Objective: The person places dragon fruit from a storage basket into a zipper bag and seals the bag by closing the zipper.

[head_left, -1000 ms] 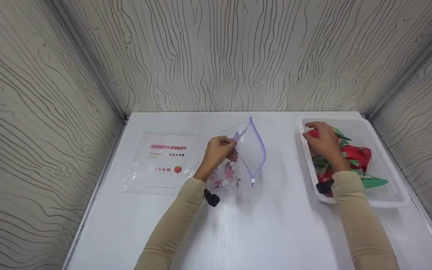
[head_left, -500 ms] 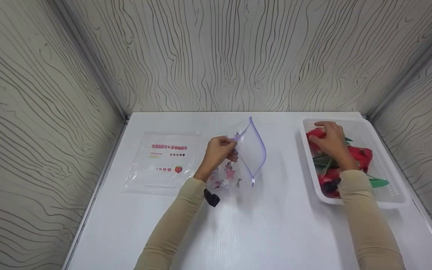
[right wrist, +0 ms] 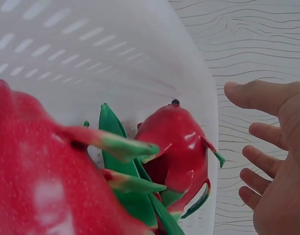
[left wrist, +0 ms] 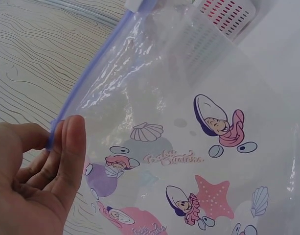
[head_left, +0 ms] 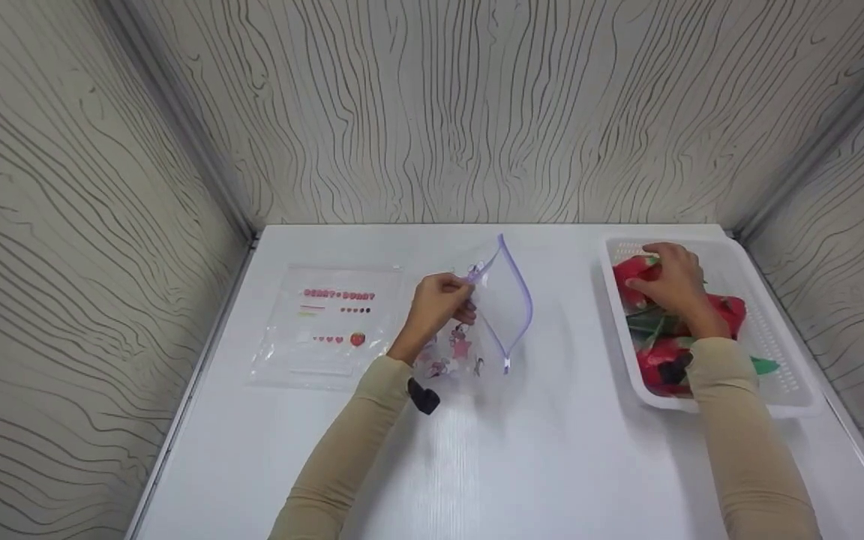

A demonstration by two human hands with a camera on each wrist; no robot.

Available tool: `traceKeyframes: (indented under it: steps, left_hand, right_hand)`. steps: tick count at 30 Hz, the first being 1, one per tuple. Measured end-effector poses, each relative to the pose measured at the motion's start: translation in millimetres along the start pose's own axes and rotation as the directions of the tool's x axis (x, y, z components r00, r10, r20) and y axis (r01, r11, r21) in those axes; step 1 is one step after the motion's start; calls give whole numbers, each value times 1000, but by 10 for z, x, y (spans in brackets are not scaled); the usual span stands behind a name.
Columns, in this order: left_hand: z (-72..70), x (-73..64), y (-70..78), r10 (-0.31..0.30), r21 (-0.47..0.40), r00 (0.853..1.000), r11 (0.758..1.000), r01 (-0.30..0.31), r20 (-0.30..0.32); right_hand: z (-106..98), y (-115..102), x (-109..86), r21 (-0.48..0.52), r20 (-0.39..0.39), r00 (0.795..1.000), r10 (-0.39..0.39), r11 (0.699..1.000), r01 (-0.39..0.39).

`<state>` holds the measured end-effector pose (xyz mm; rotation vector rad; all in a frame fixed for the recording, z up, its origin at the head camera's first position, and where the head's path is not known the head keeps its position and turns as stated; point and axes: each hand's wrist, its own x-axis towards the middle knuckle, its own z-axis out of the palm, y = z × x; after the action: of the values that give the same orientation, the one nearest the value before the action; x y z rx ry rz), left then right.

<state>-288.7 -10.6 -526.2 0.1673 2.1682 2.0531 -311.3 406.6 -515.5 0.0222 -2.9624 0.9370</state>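
Observation:
My left hand (head_left: 436, 300) pinches the purple-edged rim of a clear zip bag (head_left: 460, 349). The bag's mouth gapes toward the right, and cartoon shells and starfish are printed on it, sharp in the left wrist view. Over the white basket (head_left: 811, 397) is my right hand (head_left: 676, 285), thumb and fingers spread, holding nothing. Just left of it lies a red toy dragon fruit (head_left: 629, 285) with green-tipped scales. Another dragon fruit (head_left: 732, 309) is partly behind the hand, and a third dragon fruit (head_left: 653, 360) lies nearer the front, partly covered by the wrist camera.
A second clear bag (head_left: 327, 322), with "Berry Bunny" style lettering, lies flat at the left of the white table (head_left: 552, 465). Green leaves (head_left: 764, 365) show inside the basket. Patterned walls (head_left: 432, 112) enclose the table at the back and sides.
My right hand has drawn back to the right from the dragon fruit at the basket's left side, its fingers now off it, leaving more fruit visible. The left hand and bag have stayed put.

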Motion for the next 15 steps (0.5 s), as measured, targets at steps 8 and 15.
traceKeyframes:
  steps: [8,15]
  left_hand:
    - [-5,-18,-5,15,15,1000,1000,-15,13]
    - [-6,-9,2,30,3,999,1000,-30,19]
  right_hand:
    - [-37,108,10,-34,39,999,3,999,-2]
    - [-69,160,46,-49,60,998,7,999,-4]
